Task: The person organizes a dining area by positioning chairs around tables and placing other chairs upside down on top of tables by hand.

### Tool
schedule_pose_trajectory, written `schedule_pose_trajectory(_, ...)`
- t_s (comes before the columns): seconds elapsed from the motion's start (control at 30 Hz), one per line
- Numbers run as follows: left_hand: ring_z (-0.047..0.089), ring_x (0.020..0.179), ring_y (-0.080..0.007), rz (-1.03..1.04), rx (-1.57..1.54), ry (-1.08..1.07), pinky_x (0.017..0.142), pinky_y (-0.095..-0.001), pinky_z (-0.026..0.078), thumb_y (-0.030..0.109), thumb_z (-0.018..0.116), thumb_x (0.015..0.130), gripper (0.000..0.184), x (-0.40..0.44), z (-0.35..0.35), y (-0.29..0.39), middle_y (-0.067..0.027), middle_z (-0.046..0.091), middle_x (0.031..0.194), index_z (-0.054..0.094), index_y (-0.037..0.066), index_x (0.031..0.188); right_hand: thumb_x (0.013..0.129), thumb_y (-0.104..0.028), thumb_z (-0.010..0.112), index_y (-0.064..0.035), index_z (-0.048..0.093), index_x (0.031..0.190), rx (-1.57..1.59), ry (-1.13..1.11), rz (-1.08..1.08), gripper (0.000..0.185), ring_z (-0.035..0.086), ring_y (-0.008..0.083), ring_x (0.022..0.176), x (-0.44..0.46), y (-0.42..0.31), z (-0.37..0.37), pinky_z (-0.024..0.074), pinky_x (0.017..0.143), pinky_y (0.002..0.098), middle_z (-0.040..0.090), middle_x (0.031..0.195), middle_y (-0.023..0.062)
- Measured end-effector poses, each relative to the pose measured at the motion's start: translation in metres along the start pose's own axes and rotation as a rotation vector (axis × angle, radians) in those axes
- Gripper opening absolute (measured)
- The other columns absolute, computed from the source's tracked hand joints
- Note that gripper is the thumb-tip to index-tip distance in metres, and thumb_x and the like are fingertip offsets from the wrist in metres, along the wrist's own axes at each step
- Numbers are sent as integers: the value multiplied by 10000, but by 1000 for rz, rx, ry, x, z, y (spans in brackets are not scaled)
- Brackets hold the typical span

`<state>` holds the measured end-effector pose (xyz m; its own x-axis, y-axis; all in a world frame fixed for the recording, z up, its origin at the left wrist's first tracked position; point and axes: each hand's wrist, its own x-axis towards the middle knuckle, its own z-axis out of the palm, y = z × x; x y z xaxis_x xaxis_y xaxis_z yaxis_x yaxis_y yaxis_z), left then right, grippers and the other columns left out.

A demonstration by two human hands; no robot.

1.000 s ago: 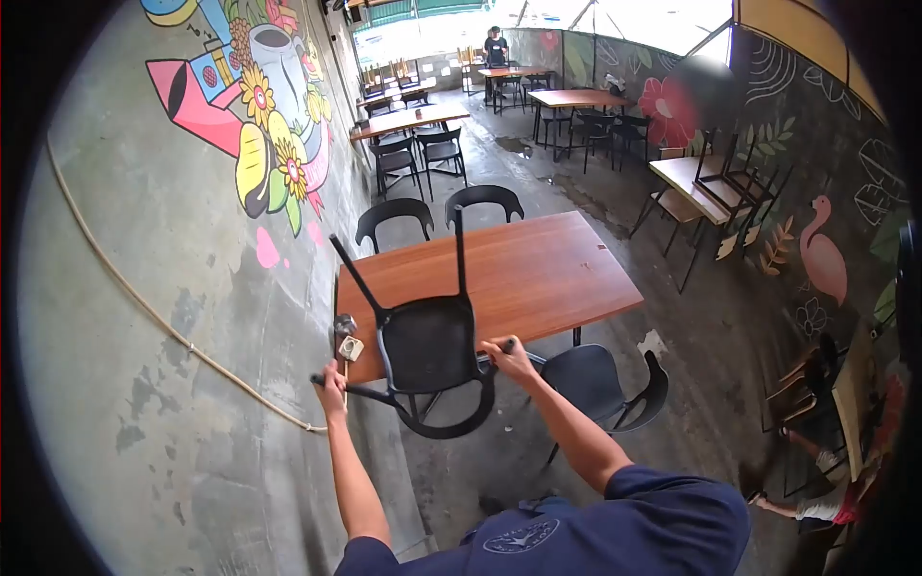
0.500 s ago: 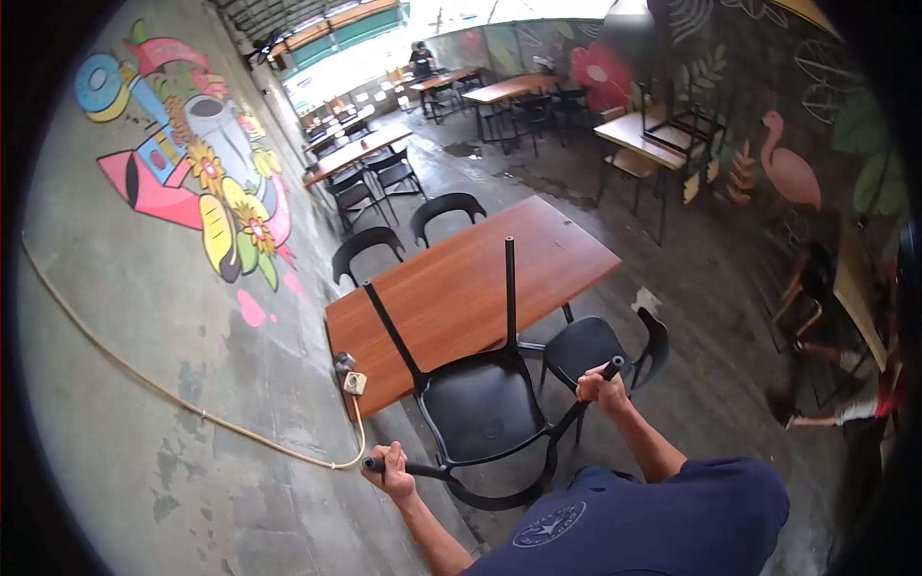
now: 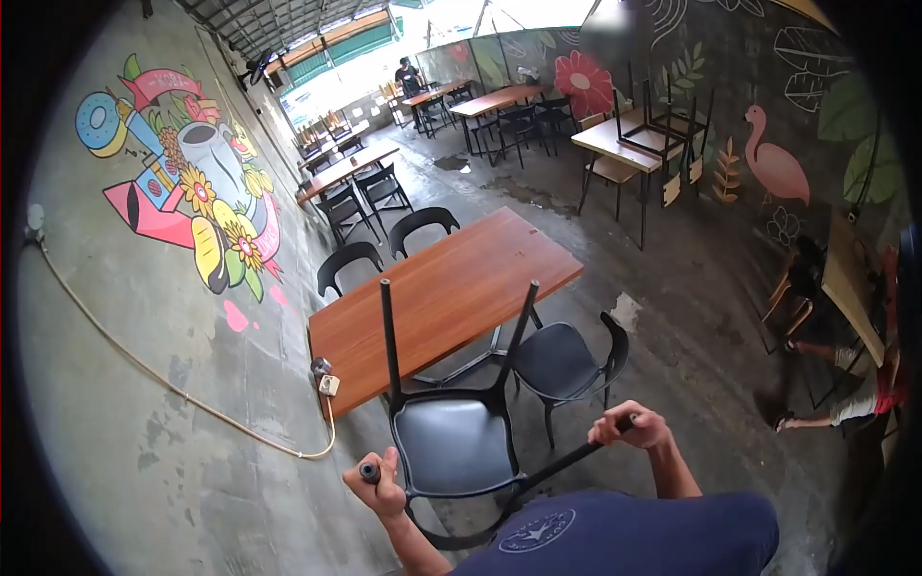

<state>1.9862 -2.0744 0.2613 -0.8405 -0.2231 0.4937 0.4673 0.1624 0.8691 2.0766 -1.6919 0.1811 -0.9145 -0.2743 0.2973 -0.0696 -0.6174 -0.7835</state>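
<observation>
A black chair (image 3: 453,444) hangs in front of my body, tipped so that its legs point out and up. My left hand (image 3: 377,485) is closed around one leg near its tip. My right hand (image 3: 636,425) is wrapped around another leg on the far right. The other two legs rise toward the wooden table (image 3: 432,298), overlapping it in view. The curved backrest hangs low near my shirt, partly hidden by it. Whether the chair touches the table or floor, I cannot tell.
A second black chair (image 3: 557,361) stands at the table's right side, with two more behind the table. A cord and white socket (image 3: 328,385) lie by the left wall. At right, a person's legs (image 3: 812,420) show beside a tilted table (image 3: 853,278).
The chair has turned and sits a little lower and further left in view, its upper legs now left and right of where they were. Both hands keep their grip.
</observation>
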Motion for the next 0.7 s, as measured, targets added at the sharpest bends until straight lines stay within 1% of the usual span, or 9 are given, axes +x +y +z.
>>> schedule_pose_trajectory(0.13, 291, 392, -55, -3, 177, -76, 408, -245, 171, 16, 625, 741, 408, -31, 43, 19, 21, 325, 415, 330, 41, 460, 753, -352, 675, -3, 534, 683, -165, -54, -75, 383, 496, 194, 615, -42, -76, -12, 424, 724, 352, 509, 632, 63)
schedule_pose_trajectory(0.2, 279, 406, -54, -15, 213, -62, 417, -266, 155, 20, 613, 728, 409, -53, 63, 17, 19, 305, 413, 312, 32, 451, 770, -275, 696, 0, 548, 713, -808, -84, 61, 317, 527, 183, 624, -56, -116, -4, 435, 663, 316, 547, 642, 65)
schedule_pose_trajectory(0.23, 266, 418, -53, 7, 247, -97, 422, -271, 147, 21, 613, 732, 410, -64, 74, 23, 20, 291, 420, 305, 32, 463, 788, -215, 692, -5, 562, 734, -870, -115, 81, 252, 551, 176, 628, -58, -124, 4, 431, 604, 295, 579, 661, 67)
schedule_pose_trajectory(0.27, 254, 430, -51, 27, 288, -136, 427, -276, 138, 22, 613, 735, 410, -73, 83, 32, 20, 277, 428, 297, 33, 475, 777, -196, 689, -15, 578, 742, -932, -133, 187, 215, 577, 200, 678, -58, -127, 11, 440, 648, 308, 595, 699, 84)
schedule_pose_trajectory(0.4, 217, 483, -69, -30, 336, -187, 434, -301, 138, 48, 610, 754, 402, -106, 112, 57, -16, 201, 494, 291, 5, 513, 813, -254, 666, -15, 563, 823, -881, -239, 356, 260, 605, 215, 679, -51, -62, 23, 463, 644, 308, 612, 724, 89)
schedule_pose_trajectory(0.47, 223, 494, -84, -43, 417, -265, 428, -318, 162, 103, 617, 774, 406, -123, 129, 77, -56, 200, 518, 312, -2, 527, 809, -248, 659, 3, 555, 868, -862, -273, 430, 278, 619, 219, 765, -47, -25, 38, 469, 678, 313, 619, 786, 113)
schedule_pose_trajectory(0.57, 225, 453, -153, -60, 479, -335, 418, -345, 204, 132, 615, 784, 388, -150, 157, 97, -120, 237, 497, 366, -12, 523, 796, -254, 649, 13, 489, 991, -899, -287, 271, 367, 606, 241, 789, -50, 40, 43, 474, 686, 350, 607, 858, 132)
schedule_pose_trajectory(0.63, 497, 475, -393, -69, 589, -500, 468, -421, 363, 204, 598, 806, 331, -168, 169, 97, -218, 465, 515, 509, -4, 565, 786, -220, 630, 30, 536, 993, -763, -396, -22, 338, 603, 252, 806, -44, 62, 51, 478, 720, 346, 604, 822, 134)
schedule_pose_trajectory(0.7, 527, 513, -401, -33, 574, -505, 492, -439, 381, 214, 596, 808, 331, -180, 182, 99, -215, 494, 529, 516, 3, 565, 787, -218, 627, 32, 541, 991, -770, -379, 16, 334, 604, 252, 810, -41, 76, 57, 479, 725, 345, 607, 828, 135)
